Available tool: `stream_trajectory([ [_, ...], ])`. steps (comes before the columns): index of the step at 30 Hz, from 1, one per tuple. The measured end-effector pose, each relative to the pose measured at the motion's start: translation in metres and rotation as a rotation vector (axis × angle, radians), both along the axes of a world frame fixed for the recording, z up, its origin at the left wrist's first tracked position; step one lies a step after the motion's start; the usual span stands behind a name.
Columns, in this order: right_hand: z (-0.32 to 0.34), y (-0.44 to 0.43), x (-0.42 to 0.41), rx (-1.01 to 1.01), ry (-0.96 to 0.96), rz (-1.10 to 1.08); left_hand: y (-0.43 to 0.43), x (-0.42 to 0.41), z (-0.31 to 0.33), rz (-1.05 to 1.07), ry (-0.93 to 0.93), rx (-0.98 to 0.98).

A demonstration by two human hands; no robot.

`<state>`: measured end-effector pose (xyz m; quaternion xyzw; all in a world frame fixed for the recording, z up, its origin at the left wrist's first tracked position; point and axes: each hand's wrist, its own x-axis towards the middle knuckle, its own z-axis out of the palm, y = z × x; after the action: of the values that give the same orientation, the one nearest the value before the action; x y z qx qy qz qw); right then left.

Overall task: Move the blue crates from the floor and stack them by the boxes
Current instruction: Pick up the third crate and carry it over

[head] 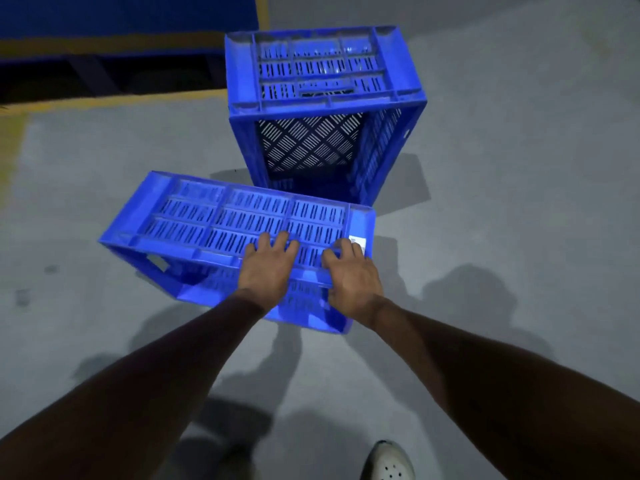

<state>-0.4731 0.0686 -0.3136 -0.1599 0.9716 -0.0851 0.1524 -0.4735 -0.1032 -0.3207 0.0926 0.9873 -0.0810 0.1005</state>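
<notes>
A white shoe [388, 460] stands on the grey floor [519, 168] at the bottom edge. Above it both arms reach to the near crate [221, 233], which lies on its side and seems tipped off the floor at one edge. The left hand [266, 268] and right hand [353, 275] lie side by side on its upper slotted wall near the right end, fingers spread flat and wrapped over the edge; each grip is holding the crate. Both hands sit off-centre, so spreading them toward the two ends should balance the lift better. The thumbs are hidden under the rim. Just beyond stands the far crate [322, 109] on end, its open mouth toward the camera. No boxes are in view; the dark blue and yellow structure [104, 46] behind is too dim to identify.
</notes>
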Motion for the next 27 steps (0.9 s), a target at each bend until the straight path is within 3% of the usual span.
stream_trajectory([
  [4, 0.059, 0.000, -0.001, 0.011, -0.052, -0.044, -0.002, -0.007, 0.046, -0.015, -0.039, 0.085],
  [9, 0.171, -0.009, 0.000, -0.039, -0.022, -0.066, 0.001, -0.005, 0.125, 0.200, -0.115, 0.271],
  [13, 0.276, -0.010, 0.019, -0.066, -0.036, -0.124, 0.028, 0.020, 0.211, 0.488, -0.105, 0.519],
  [15, 0.332, -0.007, 0.034, -0.050, -0.034, -0.161, 0.048, 0.041, 0.252, 0.766, -0.072, 0.680],
  [16, 0.359, -0.003, 0.042, -0.041, -0.035, -0.189, 0.059, 0.049, 0.274, 0.940, -0.097, 0.822],
  [18, 0.406, 0.007, 0.062, -0.011, -0.049, -0.240, 0.079, 0.056, 0.332, 1.305, -0.217, 1.303],
  [20, 0.447, 0.020, 0.086, 0.022, -0.066, -0.299, 0.095, 0.059, 0.383, 1.565, -0.499, 1.798],
  [21, 0.466, 0.026, 0.097, 0.030, -0.058, -0.338, 0.101, 0.059, 0.406, 1.595, -0.605, 1.942],
  [23, 0.502, 0.037, 0.119, 0.044, -0.031, -0.428, 0.114, 0.065, 0.446, 1.519, -0.778, 2.048],
  [27, 0.565, 0.049, 0.153, -0.008, 0.088, -0.578, 0.152, 0.073, 0.499, 1.261, -0.896, 1.856],
])
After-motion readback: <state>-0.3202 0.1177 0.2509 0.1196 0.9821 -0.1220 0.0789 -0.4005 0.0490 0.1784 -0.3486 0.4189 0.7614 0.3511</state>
